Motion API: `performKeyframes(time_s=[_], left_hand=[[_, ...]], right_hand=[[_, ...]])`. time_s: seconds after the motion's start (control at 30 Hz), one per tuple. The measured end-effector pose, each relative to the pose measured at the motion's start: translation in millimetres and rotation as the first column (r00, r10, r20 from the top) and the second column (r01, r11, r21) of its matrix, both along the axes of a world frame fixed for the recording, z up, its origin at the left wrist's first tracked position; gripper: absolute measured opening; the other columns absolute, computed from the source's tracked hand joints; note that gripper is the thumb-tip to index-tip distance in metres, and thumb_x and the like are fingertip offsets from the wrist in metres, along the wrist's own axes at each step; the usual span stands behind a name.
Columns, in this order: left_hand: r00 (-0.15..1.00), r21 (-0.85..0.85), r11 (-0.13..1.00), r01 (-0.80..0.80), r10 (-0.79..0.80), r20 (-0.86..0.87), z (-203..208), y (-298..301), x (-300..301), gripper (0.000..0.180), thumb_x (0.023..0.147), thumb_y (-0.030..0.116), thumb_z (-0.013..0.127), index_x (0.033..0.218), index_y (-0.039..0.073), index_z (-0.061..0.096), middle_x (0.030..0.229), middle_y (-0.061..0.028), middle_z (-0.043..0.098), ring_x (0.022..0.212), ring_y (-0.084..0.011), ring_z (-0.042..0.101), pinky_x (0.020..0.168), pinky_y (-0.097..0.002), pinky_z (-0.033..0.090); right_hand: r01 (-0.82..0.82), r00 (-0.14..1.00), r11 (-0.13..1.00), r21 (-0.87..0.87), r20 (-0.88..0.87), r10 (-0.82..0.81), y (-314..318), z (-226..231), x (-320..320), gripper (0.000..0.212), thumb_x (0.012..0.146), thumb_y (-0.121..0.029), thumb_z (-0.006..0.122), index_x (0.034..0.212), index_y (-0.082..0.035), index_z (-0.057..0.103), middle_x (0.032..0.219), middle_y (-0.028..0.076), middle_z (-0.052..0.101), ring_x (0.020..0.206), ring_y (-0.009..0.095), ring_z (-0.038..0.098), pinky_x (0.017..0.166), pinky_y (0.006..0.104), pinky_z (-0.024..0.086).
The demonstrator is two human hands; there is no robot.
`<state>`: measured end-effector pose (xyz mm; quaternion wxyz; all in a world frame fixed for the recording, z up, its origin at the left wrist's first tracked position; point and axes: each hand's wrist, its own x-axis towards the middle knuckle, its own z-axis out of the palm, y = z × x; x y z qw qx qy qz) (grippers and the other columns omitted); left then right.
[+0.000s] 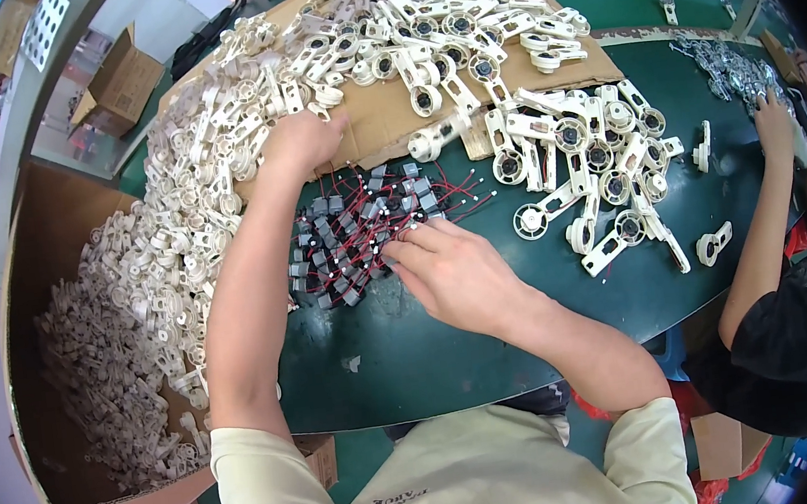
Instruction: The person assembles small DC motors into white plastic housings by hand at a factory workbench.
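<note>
My left hand (304,144) reaches to the near edge of a large heap of white plastic arm-shaped parts (239,121). Its thumb points to the right, while the other fingers are largely hidden, so what it holds, if anything, cannot be seen. My right hand (455,271) is at the right side of a pile of small grey motors with red wires (338,244). The fingers there are bent and close together among the wires; what they pinch is hidden. Right of the motors lies a looser group of white parts with round black-centred ends (602,160).
A deep cardboard box (50,208) full of white parts stands at the left. Flat cardboard (369,121) lies under the heap on the green table (407,371). At the right, another person's hand (775,125) touches a pile of silvery small parts (726,66).
</note>
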<state>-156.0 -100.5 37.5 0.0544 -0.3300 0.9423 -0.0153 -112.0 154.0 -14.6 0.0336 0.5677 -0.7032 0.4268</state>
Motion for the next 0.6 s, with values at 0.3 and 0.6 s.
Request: performKeyframes(time_s=[0.3, 0.6], left_hand=[[0.877, 0.613, 0.789, 0.047, 0.261, -0.403, 17, 21, 68, 0.038, 0.094, 0.022, 0.058, 0.120, -0.006, 0.056, 0.086, -0.0157, 0.068, 0.064, -0.0211, 0.069, 0.059, -0.0325, 0.055], [0.659, 0.741, -0.250, 0.623, 0.678, -0.325, -22, 52, 177, 0.047, 0.104, 0.022, 0.042, 0.144, -0.003, 0.037, 0.123, -0.0191, 0.060, 0.094, -0.0279, 0.069, 0.079, -0.0349, 0.060]], right_hand=[[0.037, 0.821, 0.993, -0.115, 0.570, 0.036, 4, 21, -2, 0.010, 0.090, -0.002, 0.059, 0.100, -0.001, 0.059, 0.090, 0.013, 0.060, 0.080, 0.029, 0.064, 0.072, 0.0377, 0.052], [0.124, 0.703, 0.992, 0.022, 0.704, -0.103, 8, 35, 3, 0.025, 0.097, -0.007, 0.054, 0.120, -0.001, 0.047, 0.085, 0.012, 0.070, 0.074, 0.025, 0.068, 0.067, 0.0349, 0.052]])
